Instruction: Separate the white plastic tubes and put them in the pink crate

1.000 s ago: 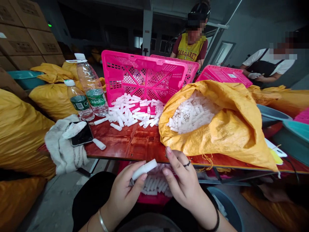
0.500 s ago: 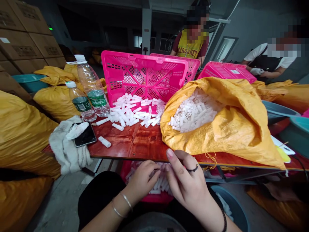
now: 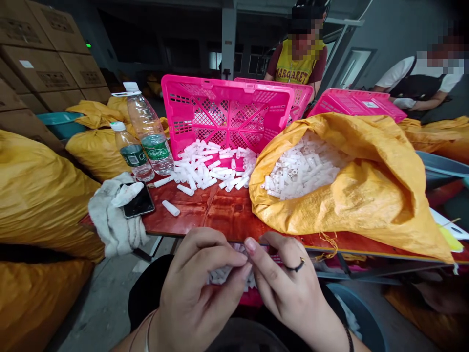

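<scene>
My left hand (image 3: 203,288) is raised above my lap, its thumb and fingertips pinched together. Close beside it, my right hand (image 3: 289,278) has its fingers curled, and the fingertips of both hands nearly meet at the table's front edge. Whatever lies between the fingers is too small or hidden to make out. Below and behind the hands, partly covered by them, short white plastic tubes (image 3: 220,276) lie in a pink container. On the red-brown table, more white tubes (image 3: 190,171) spill from a tipped pink crate (image 3: 229,93). A single tube (image 3: 170,208) lies apart.
An open yellow woven sack (image 3: 351,200) full of white tubes covers the table's right side. Two water bottles (image 3: 157,146), a phone (image 3: 144,205) and a towel (image 3: 113,215) are at the left. A blue tub (image 3: 370,318) stands low right. Two people work beyond the table.
My left hand has risen and come closer to the camera, its fingertips now pinched beside my right hand's. The right hand keeps nearly the same pose. The view has shifted slightly left.
</scene>
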### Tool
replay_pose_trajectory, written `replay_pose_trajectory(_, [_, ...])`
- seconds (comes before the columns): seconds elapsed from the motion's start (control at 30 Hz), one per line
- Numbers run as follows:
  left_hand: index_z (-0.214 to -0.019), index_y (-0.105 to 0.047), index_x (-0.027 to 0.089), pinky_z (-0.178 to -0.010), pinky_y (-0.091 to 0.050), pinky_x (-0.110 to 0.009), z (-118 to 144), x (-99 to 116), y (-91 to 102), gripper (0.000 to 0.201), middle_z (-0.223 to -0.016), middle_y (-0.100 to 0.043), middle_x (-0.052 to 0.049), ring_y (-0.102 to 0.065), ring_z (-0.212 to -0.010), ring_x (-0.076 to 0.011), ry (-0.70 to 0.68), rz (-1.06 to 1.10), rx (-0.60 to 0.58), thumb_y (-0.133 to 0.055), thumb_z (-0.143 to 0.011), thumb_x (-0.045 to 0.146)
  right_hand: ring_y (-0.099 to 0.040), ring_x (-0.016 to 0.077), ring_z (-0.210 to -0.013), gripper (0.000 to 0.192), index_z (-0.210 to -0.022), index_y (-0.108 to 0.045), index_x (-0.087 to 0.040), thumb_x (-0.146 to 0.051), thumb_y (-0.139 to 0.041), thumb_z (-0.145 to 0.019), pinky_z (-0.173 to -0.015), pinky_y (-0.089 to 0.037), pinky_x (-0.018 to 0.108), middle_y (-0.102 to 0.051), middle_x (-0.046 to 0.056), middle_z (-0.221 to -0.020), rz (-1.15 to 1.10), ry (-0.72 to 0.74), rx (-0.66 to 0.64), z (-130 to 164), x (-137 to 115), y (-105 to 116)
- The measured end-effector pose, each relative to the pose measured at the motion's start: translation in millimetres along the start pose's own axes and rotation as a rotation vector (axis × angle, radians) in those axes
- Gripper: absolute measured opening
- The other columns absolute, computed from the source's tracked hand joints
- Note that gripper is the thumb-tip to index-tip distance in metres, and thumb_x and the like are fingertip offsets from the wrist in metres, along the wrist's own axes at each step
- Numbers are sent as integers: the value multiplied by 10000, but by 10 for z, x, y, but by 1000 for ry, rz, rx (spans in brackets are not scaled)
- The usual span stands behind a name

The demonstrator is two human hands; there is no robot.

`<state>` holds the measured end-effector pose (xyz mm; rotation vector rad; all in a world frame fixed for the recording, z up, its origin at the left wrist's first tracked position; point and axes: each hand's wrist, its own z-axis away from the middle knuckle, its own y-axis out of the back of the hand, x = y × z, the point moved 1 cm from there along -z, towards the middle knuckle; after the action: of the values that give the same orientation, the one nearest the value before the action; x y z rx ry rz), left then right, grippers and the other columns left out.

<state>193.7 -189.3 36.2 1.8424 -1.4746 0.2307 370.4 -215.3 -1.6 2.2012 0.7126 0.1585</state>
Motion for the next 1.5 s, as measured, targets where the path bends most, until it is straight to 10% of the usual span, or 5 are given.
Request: replay_pose_trajectory(1.5, [-936,-551,234,-759,-465,-163,-102,31,121,178,-934,-535,14,-551,-885,-98,85,-128,-217,-500,-885,72,-511,230,-833,624,-1505,-233,-232,-109,-444,-931,-724,-435,400,-484,132,-1082,126,138,-67,-13,5,99])
